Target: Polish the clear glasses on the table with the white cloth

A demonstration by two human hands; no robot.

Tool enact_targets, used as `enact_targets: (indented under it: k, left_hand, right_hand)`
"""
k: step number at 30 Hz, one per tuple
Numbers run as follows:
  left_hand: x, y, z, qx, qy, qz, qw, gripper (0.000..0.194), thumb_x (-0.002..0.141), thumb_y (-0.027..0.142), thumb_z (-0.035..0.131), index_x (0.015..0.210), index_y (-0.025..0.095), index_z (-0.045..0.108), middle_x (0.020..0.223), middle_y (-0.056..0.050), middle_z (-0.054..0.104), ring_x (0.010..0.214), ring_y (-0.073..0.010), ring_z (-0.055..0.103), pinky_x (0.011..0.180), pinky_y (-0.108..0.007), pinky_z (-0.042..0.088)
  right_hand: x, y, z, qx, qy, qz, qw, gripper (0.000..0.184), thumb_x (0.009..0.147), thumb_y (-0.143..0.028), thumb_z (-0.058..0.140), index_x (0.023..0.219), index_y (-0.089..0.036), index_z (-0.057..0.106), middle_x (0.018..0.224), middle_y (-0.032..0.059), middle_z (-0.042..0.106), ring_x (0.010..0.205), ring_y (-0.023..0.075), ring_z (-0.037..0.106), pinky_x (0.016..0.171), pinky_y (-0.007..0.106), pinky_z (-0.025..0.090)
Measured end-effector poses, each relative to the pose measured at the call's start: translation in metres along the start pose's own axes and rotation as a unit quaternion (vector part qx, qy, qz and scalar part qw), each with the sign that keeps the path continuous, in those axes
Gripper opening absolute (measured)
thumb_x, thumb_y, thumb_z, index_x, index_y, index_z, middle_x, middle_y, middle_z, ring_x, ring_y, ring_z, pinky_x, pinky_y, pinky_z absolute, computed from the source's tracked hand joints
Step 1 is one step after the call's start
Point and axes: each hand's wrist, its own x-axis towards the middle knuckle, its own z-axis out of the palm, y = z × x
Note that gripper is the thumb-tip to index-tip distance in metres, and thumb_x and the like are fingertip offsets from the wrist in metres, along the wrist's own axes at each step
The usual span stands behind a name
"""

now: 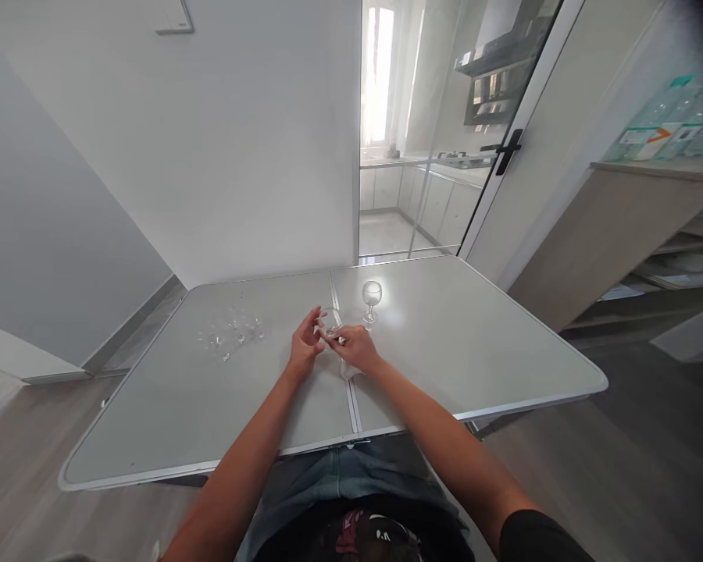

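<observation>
A clear glass [330, 318], hard to make out against the table, is held between my two hands over the table's middle seam. My left hand [307, 342] has its curved fingers and thumb at the glass's left side. On the other side my right hand [356, 345] grips a white cloth [350, 370], whose end hangs below the fingers, with its fingertips against the glass. The part of the glass behind my fingers is hidden. Just beyond my right hand, a stemmed wine glass [372, 294] stands upright on the table.
Several clear glass pieces [234, 332] lie in a cluster on the left of the light grey folding table [474, 359]. The table's far edge meets a white wall [258, 156]. A glazed door [433, 125] is behind, and plastic bottles [661, 125] stand on a shelf unit at right.
</observation>
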Motion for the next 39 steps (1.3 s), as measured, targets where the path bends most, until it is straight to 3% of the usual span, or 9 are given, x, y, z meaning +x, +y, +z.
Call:
enact_targets:
  k: [2, 5, 8, 11, 14, 17, 24, 34, 39]
  left_hand:
    - [0.002, -0.001, -0.004, 0.003, 0.037, 0.006, 0.999, 0.07, 0.068, 0.066, 0.078, 0.122, 0.023, 0.069, 0.115, -0.011, 0.061, 0.091, -0.0176, 0.054, 0.074, -0.027, 0.046]
    - [0.003, -0.005, -0.013, 0.04, 0.07, -0.031, 0.996, 0.044, 0.087, 0.06, 0.063, 0.092, 0.018, 0.074, 0.089, -0.007, 0.061, 0.07, -0.0128, 0.049, 0.061, -0.025, 0.041]
    - [0.002, -0.007, -0.017, 0.074, 0.062, -0.075, 0.992, 0.039, 0.089, 0.054, 0.062, 0.079, 0.017, 0.069, 0.069, -0.001, 0.051, 0.055, -0.0098, 0.039, 0.05, -0.024, 0.032]
    - [0.001, -0.006, -0.014, 0.078, 0.044, -0.09, 0.992, 0.037, 0.089, 0.053, 0.063, 0.078, 0.018, 0.067, 0.065, 0.001, 0.046, 0.053, -0.009, 0.036, 0.048, -0.023, 0.029]
    - [0.002, -0.004, -0.011, 0.072, 0.04, -0.1, 0.992, 0.037, 0.086, 0.054, 0.066, 0.077, 0.018, 0.067, 0.064, 0.001, 0.047, 0.052, -0.0091, 0.037, 0.046, -0.023, 0.028]
    - [0.004, -0.004, -0.01, 0.07, 0.052, -0.108, 0.99, 0.037, 0.084, 0.053, 0.068, 0.076, 0.018, 0.066, 0.062, 0.001, 0.046, 0.05, -0.0084, 0.035, 0.044, -0.022, 0.028]
    - [0.003, -0.005, -0.013, 0.081, 0.055, -0.123, 0.988, 0.034, 0.087, 0.051, 0.065, 0.079, 0.018, 0.065, 0.061, 0.002, 0.043, 0.05, -0.0082, 0.036, 0.043, -0.02, 0.027]
    - [0.003, -0.004, -0.011, 0.082, 0.05, -0.131, 0.987, 0.035, 0.086, 0.052, 0.065, 0.079, 0.018, 0.065, 0.059, 0.003, 0.04, 0.05, -0.0091, 0.035, 0.044, -0.021, 0.026]
    - [0.003, -0.004, -0.011, 0.096, 0.053, -0.133, 0.985, 0.036, 0.086, 0.054, 0.064, 0.078, 0.019, 0.065, 0.06, 0.003, 0.04, 0.05, -0.0085, 0.035, 0.045, -0.021, 0.027]
  right_hand:
    - [0.002, 0.001, -0.016, 0.015, 0.046, -0.012, 0.999, 0.024, 0.089, -0.039, 0.061, 0.081, -0.022, 0.075, 0.077, 0.0043, 0.071, 0.07, 0.0167, 0.062, 0.071, 0.028, 0.045]
    - [0.004, 0.01, -0.051, 0.051, 0.146, -0.001, 0.988, 0.029, 0.088, -0.045, 0.061, 0.082, -0.02, 0.074, 0.088, 0.0069, 0.073, 0.082, 0.0209, 0.065, 0.076, 0.031, 0.049]
    - [0.005, 0.035, -0.091, 0.068, 0.288, 0.086, 0.951, 0.037, 0.086, -0.051, 0.062, 0.081, -0.015, 0.073, 0.079, 0.0065, 0.07, 0.072, 0.0204, 0.064, 0.065, 0.03, 0.048]
    - [0.005, 0.068, -0.123, 0.018, 0.361, 0.148, 0.92, 0.038, 0.083, -0.049, 0.061, 0.077, -0.013, 0.072, 0.075, 0.0054, 0.069, 0.069, 0.0186, 0.061, 0.063, 0.027, 0.046]
    - [0.004, 0.093, -0.138, -0.094, 0.32, 0.244, 0.91, 0.033, 0.078, -0.044, 0.061, 0.072, -0.014, 0.074, 0.065, 0.0051, 0.069, 0.066, 0.0193, 0.061, 0.064, 0.027, 0.045]
    - [0.004, 0.103, -0.133, -0.16, 0.24, 0.295, 0.911, 0.029, 0.075, -0.041, 0.063, 0.075, -0.016, 0.078, 0.066, 0.0072, 0.073, 0.072, 0.0214, 0.065, 0.066, 0.027, 0.047]
    - [0.009, 0.111, -0.11, -0.198, 0.142, 0.324, 0.914, 0.026, 0.078, -0.039, 0.062, 0.087, -0.022, 0.081, 0.085, 0.0076, 0.078, 0.085, 0.0216, 0.069, 0.069, 0.026, 0.047]
    - [0.014, 0.117, -0.099, -0.248, 0.105, 0.318, 0.909, 0.027, 0.081, -0.041, 0.064, 0.095, -0.025, 0.081, 0.098, 0.0098, 0.078, 0.091, 0.0236, 0.071, 0.074, 0.028, 0.05]
    - [0.015, 0.115, -0.097, -0.253, 0.089, 0.319, 0.909, 0.027, 0.082, -0.041, 0.063, 0.094, -0.026, 0.081, 0.092, 0.0091, 0.078, 0.091, 0.024, 0.071, 0.074, 0.028, 0.05]
